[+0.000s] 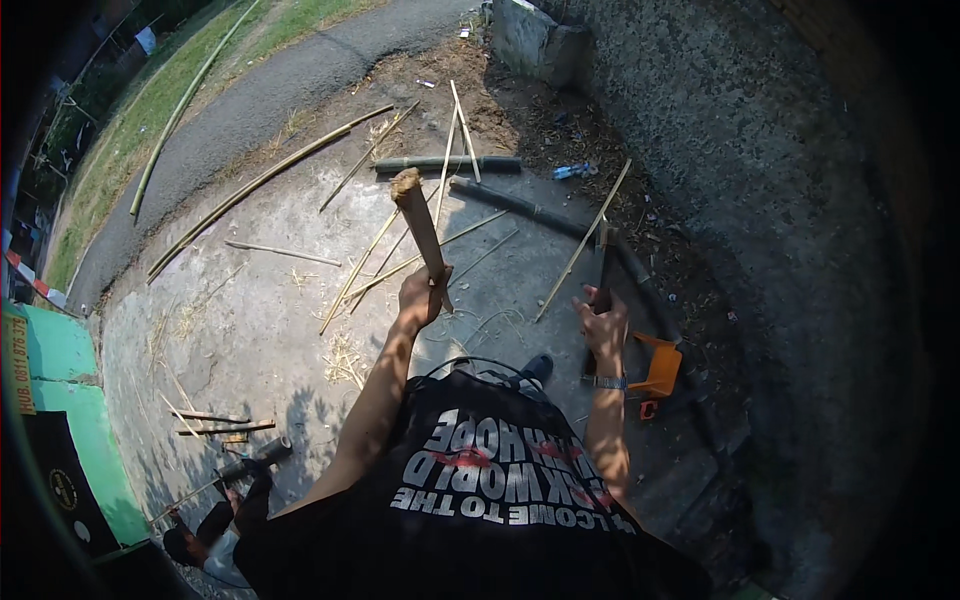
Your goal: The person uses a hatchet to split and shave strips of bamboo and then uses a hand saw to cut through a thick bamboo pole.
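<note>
My left hand (421, 298) is wrapped round the lower part of a thick brown wooden stick (424, 228). The stick points up and away from me, and its pale far end looks frayed. My right hand (604, 326), with a watch at the wrist, grips a long dark piece (601, 272) that extends beyond the fingers. Its exact kind is hard to make out in the shade. Close to that hand lies a thin pale bamboo strip (586, 240). Several more pale strips (375, 262) lie on the concrete beyond my left hand.
Two dark bamboo poles (447, 164) (520, 207) lie ahead. An orange plastic object (657, 366) stands right of my right forearm, near the rough wall (740, 150). A long bent pole (265, 185) lies far left. At lower left another person (215, 540) handles a dark pole (262, 460).
</note>
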A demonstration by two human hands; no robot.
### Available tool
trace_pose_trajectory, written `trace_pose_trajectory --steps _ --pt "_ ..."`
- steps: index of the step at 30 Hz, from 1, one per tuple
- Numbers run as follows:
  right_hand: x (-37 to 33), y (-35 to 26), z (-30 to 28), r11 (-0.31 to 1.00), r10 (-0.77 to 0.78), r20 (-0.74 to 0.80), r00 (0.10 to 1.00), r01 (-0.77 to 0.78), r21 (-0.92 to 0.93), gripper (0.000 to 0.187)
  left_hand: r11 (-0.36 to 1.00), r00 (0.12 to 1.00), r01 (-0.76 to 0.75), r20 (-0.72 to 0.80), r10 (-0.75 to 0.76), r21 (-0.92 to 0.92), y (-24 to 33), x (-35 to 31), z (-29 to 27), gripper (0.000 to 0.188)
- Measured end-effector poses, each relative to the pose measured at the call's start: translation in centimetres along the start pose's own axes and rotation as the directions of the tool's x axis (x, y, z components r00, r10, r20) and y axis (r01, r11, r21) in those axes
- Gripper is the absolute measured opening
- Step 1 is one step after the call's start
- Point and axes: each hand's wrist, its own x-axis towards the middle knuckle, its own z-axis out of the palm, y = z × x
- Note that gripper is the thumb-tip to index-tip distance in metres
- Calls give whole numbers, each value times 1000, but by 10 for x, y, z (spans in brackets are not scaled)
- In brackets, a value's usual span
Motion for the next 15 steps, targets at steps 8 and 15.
trace_pose_trajectory --steps 8,15 --pt "-34 -81 -6 842 -533 -219 817 487 -232 21 982 981 -174 77 180 -73 -12 3 62 24" --pt "-25 -78 -18 729 -670 -148 728 607 -315 59 982 981 -191 38 191 9 -59 -9 72 20"
